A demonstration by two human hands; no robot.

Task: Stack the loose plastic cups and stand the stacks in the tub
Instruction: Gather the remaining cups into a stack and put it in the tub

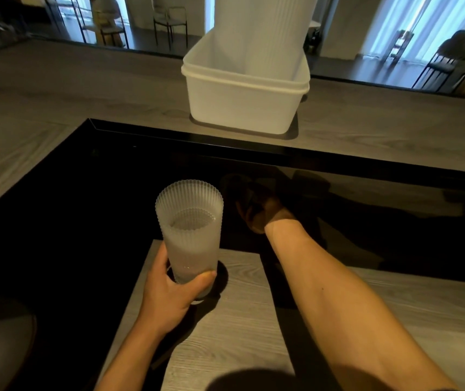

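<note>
1 tall stack [265, 29] stands in the tub [242, 77], the left hand [169, 292] grips a 2nd stack [190, 227] yet to go in, and whether the right hand [256, 204] holds anything is lost in shadow.

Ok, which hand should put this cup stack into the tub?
Left. The left hand grips the cup stack near its base, upright, with the tub ahead. The right hand is down in the dark recess, its grip unclear.

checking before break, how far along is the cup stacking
Done: a tall stack stands in the tub. In hand: the left hand grips a second stack; the right hand reaches into the dark recess, too shadowed to read. Left: tubbing that stack.
</note>
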